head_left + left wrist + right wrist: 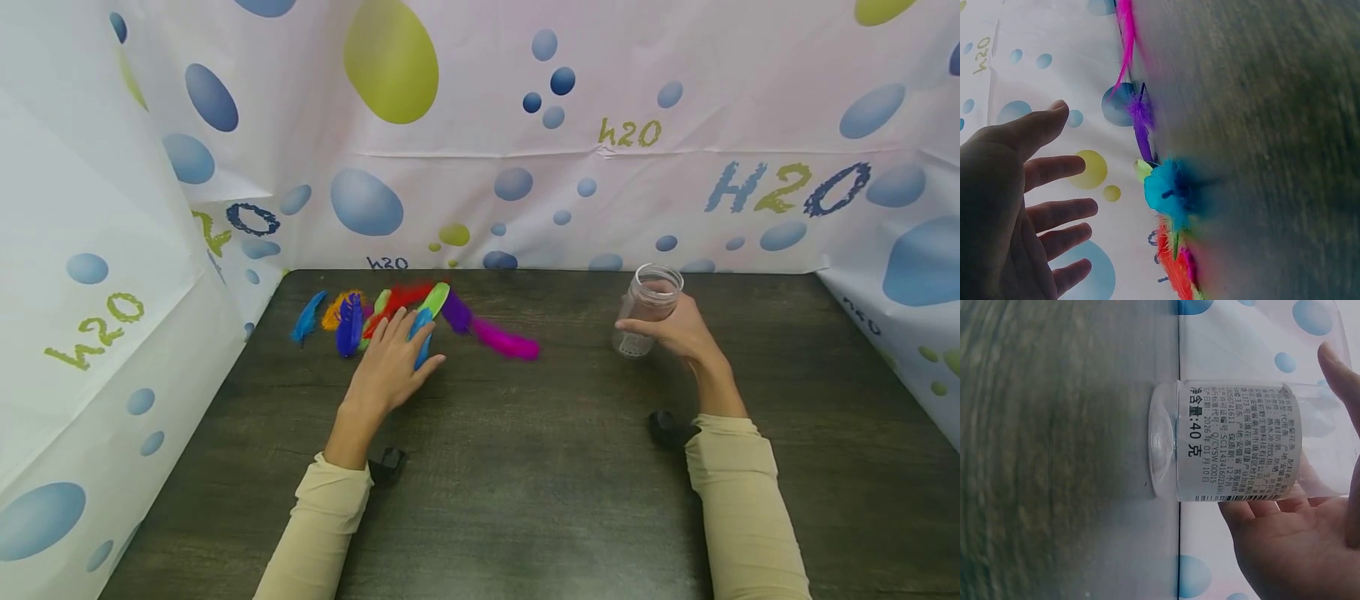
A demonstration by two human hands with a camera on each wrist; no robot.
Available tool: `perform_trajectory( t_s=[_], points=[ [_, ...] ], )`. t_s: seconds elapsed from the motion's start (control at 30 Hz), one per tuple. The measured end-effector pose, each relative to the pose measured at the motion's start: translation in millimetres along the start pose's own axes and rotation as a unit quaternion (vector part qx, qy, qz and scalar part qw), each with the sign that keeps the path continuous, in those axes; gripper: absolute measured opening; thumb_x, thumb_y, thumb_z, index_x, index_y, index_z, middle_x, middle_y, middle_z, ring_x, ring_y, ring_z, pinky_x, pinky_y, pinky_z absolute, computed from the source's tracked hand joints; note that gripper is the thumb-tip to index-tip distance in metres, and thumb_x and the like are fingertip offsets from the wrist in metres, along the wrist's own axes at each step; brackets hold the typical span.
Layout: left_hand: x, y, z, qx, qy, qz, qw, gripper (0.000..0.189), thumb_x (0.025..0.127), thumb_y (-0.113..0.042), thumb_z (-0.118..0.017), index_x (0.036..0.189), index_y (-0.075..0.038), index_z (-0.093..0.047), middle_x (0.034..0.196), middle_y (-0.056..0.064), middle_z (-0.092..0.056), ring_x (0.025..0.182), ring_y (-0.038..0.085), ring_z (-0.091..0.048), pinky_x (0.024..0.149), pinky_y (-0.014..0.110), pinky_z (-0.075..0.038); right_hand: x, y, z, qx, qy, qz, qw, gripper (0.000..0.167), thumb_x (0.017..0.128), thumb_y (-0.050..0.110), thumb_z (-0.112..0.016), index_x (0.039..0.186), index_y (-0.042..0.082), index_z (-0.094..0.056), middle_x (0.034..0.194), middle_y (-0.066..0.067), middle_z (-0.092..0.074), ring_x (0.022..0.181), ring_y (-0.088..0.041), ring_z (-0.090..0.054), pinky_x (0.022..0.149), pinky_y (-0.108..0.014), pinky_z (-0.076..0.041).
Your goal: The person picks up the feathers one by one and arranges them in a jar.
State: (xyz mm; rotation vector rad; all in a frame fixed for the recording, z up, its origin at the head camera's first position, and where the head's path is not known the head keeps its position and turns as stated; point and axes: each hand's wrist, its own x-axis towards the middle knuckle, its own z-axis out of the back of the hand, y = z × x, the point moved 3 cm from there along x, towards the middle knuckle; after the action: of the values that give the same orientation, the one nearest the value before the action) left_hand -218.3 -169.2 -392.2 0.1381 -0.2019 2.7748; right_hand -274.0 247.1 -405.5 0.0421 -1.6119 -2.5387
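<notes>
My right hand (686,337) grips a clear, lidless jar (637,342) standing upright at the back right of the table, thumb on one side and fingers round the other. A white printed label (1241,442) shows on the jar's side in the right wrist view. At the back left, my left hand (386,362) hovers over a spread of feathers with its fingers extended and apart, holding nothing. Nearest to it is a light blue feather (423,342), partly covered by the fingers. Red (408,295), green (437,298), purple (456,312) and magenta (506,340) feathers lie around it.
Left of the hand lie a dark blue feather (348,325), an orange feather (341,308) and another light blue feather (306,318). A white sheet with blue and green dots (465,125) hangs behind the dark wooden table (525,467) and along both sides.
</notes>
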Motion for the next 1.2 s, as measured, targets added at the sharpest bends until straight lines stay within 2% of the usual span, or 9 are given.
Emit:
perform_trajectory(
  t_s=[0.17,0.27,0.4,0.5,0.67,1.03,1.2],
  points=[
    [0.0,0.4,-0.5,-0.002,0.000,0.000,1.0000,0.059,0.105,-0.043,-0.059,0.151,-0.007,-0.053,0.159,0.025,-0.041,0.153,0.044,-0.026,0.123,0.062,-0.022,-0.2,0.4,1.5,0.000,-0.005,0.015,0.9999,0.080,0.091,0.010,-0.081,0.157,-0.002,-0.036,0.141,-0.026,-0.057,0.107,-0.005,-0.059,0.093,-0.028,-0.049],
    [-0.1,0.6,-0.5,-0.002,-0.001,-0.001,1.0000,0.059,0.105,-0.043,-0.060,0.151,-0.007,-0.053,0.159,0.025,-0.041,0.153,0.044,-0.025,0.123,0.063,-0.021,-0.6,3.2,2.2,0.027,-0.017,0.038,0.9988,0.073,0.091,0.007,-0.080,0.153,0.000,-0.043,0.134,-0.012,-0.065,0.106,0.000,-0.061,0.088,-0.017,-0.048],
    [-0.1,0.7,-0.5,-0.004,-0.002,0.000,1.0000,0.059,0.105,-0.043,-0.060,0.151,-0.007,-0.053,0.160,0.025,-0.040,0.154,0.045,-0.025,0.123,0.063,-0.021,-1.6,8.1,2.2,0.069,-0.025,0.062,0.9954,0.063,0.090,0.005,-0.081,0.145,0.010,-0.051,0.120,0.012,-0.070,0.111,-0.003,-0.061,0.088,-0.015,-0.049],
    [0.3,0.9,-0.6,-0.005,-0.002,0.000,1.0000,0.058,0.105,-0.042,-0.060,0.150,-0.007,-0.053,0.160,0.025,-0.040,0.154,0.045,-0.025,0.123,0.063,-0.021,-2.2,10.5,1.9,0.078,-0.019,0.066,0.9946,0.060,0.090,0.005,-0.080,0.142,0.016,-0.053,0.115,0.021,-0.069,0.113,-0.004,-0.060,0.087,-0.015,-0.049],
    [0.7,0.6,0.1,-0.005,-0.001,-0.001,1.0000,0.058,0.105,-0.042,-0.060,0.150,-0.007,-0.053,0.159,0.025,-0.040,0.154,0.045,-0.025,0.123,0.063,-0.021,-2.4,12.1,1.2,0.069,-0.008,0.060,0.9957,0.058,0.091,0.006,-0.080,0.142,0.014,-0.053,0.113,0.025,-0.068,0.112,-0.004,-0.061,0.090,-0.016,-0.047],
    [1.0,0.2,1.1,-0.013,0.010,-0.003,0.9999,0.059,0.105,-0.042,-0.060,0.151,-0.006,-0.051,0.160,0.026,-0.039,0.153,0.045,-0.025,0.122,0.064,-0.023,-2.7,14.5,-3.6,0.084,0.020,0.072,0.9936,0.048,0.094,0.005,-0.075,0.138,0.007,-0.056,0.110,0.016,-0.073,0.105,0.000,-0.067,0.089,-0.015,-0.050],
    [0.9,-0.1,1.5,-0.019,0.014,-0.005,0.9997,0.060,0.105,-0.041,-0.059,0.152,-0.005,-0.050,0.160,0.026,-0.038,0.154,0.045,-0.025,0.122,0.064,-0.024,-1.7,16.6,-6.2,0.090,0.029,0.089,0.9915,0.044,0.094,0.003,-0.075,0.135,0.010,-0.060,0.111,0.014,-0.074,0.105,-0.002,-0.068,0.087,-0.016,-0.052]
  ],
)
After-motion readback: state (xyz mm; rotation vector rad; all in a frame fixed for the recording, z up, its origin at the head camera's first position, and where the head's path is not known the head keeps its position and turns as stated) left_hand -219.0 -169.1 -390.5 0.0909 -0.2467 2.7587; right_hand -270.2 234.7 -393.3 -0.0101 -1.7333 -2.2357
